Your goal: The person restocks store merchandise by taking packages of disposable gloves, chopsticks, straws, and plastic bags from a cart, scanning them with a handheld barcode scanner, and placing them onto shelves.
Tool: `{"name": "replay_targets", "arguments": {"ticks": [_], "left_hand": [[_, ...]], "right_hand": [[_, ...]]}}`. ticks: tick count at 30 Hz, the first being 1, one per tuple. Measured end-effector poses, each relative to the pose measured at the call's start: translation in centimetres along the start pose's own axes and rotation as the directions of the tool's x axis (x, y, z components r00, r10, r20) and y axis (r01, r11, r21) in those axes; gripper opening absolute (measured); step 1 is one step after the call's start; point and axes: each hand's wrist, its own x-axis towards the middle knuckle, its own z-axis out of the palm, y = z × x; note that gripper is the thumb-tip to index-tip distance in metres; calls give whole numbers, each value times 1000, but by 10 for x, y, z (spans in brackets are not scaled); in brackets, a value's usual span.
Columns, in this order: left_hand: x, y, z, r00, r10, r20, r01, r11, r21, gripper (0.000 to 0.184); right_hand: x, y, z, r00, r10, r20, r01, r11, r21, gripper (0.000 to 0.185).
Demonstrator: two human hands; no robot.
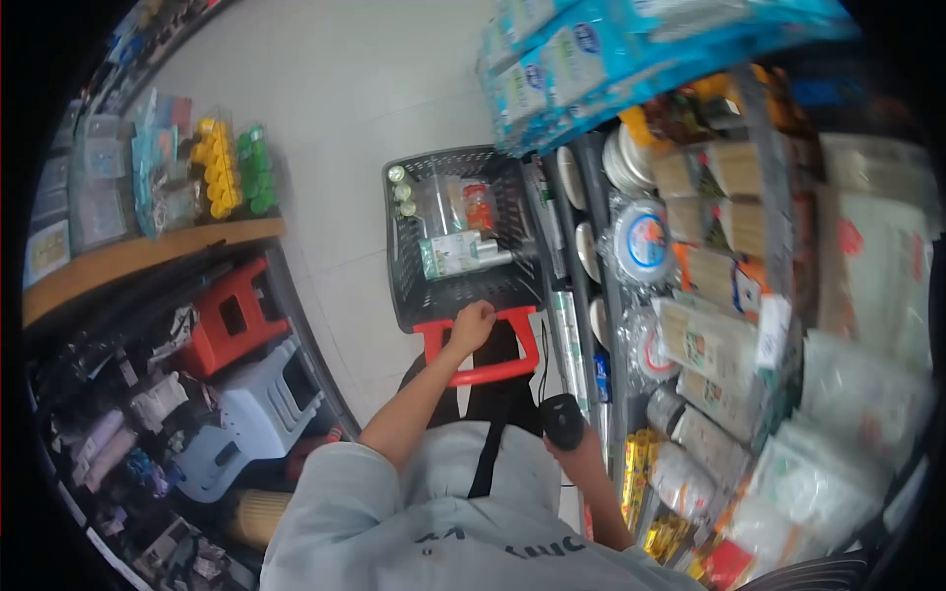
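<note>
A black shopping basket (394, 281) with a red handle (503, 372) stands on the floor before me. My left hand (475, 323) lies over the red part at the basket's near edge, fingers curled round it. Inside the basket are a green-and-white packet (448, 254), an orange-red packet (478, 207), a clear plastic pack (443, 202) and several small light-topped containers (402, 192). Low on my right side, my right hand (574, 455) grips a black rounded object (562, 422), whose kind I cannot make out.
Packed shelves (778, 187) flank me on the right, below blue packs (572, 64). To the left, a wooden shelf (148, 261) sits above a red stool (222, 320) and a grey-blue stool (261, 399). Pale floor tiles (335, 108) run between.
</note>
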Motion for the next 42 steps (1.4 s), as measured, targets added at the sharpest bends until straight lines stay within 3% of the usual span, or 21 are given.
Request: {"name": "replay_targets", "arguments": {"ticks": [1,5,7,9,11,13,14,18,20,21,23,25,27,28,31,33,35,37,39,40,42], "left_hand": [[19,-3,-1,1000,-24,-15,24,1000,-3,21],[89,-49,2,979,-182,-88,191,977,98,23],[119,-75,3,973,-185,-136,218,928,301,25],[145,-88,-3,937,-292,-191,339,892,299,27],[162,-96,-9,914,-333,-232,388,885,258,29],[175,-112,-10,913,-326,-246,389,879,278,33],[183,-118,-10,920,-308,-243,372,880,294,33],[217,-140,-5,922,-306,-237,371,875,310,34],[232,-153,4,938,-245,-244,319,885,339,33],[237,-156,10,937,-254,-240,325,887,328,33],[240,-159,21,940,-279,-195,324,910,259,30],[241,-160,28,953,-211,-217,264,931,253,21],[249,-165,31,970,-146,-194,185,962,200,20],[257,-173,33,970,-28,-240,72,982,176,18],[304,-172,26,943,85,-322,-13,975,220,15],[356,-178,27,928,141,-344,-43,960,276,18],[412,-192,34,936,137,-324,-42,958,284,29],[466,-202,41,954,89,-286,-14,968,252,39],[504,-212,55,954,170,-247,-122,972,200,41],[518,-215,66,951,162,-264,-116,977,181,41],[537,-224,86,856,367,-364,-210,890,404,43]], "right_hand": [[13,-7,9,979,-192,-65,186,979,-87,51],[64,-30,26,972,-217,91,226,969,-103,50],[88,-44,22,964,-180,198,213,964,-161,46],[114,-57,19,957,-18,290,110,946,-305,44],[139,-56,19,953,-8,303,114,935,-335,43],[155,-61,21,951,-232,205,287,909,-303,41],[165,-59,21,928,-290,233,354,880,-318,38],[219,-49,25,891,-265,367,409,819,-402,38],[277,-58,38,924,-160,346,283,896,-342,39],[308,-59,48,932,-239,273,334,860,-387,40],[375,-72,69,947,-243,212,301,902,-310,40],[415,-72,78,957,-214,195,271,898,-347,42],[435,-85,83,904,-427,0,368,778,-509,42],[441,-77,83,908,-419,5,362,779,-512,42],[448,-55,81,860,-509,26,419,679,-603,42],[455,-60,79,784,-620,10,351,431,-831,42],[472,-48,78,734,-679,-9,342,382,-858,44],[483,-31,73,839,-527,-136,364,729,-579,46],[479,-13,63,874,-482,-65,324,676,-662,51],[480,-7,62,860,-504,-85,354,707,-612,54],[481,6,61,847,-524,-89,388,725,-569,57]]}}
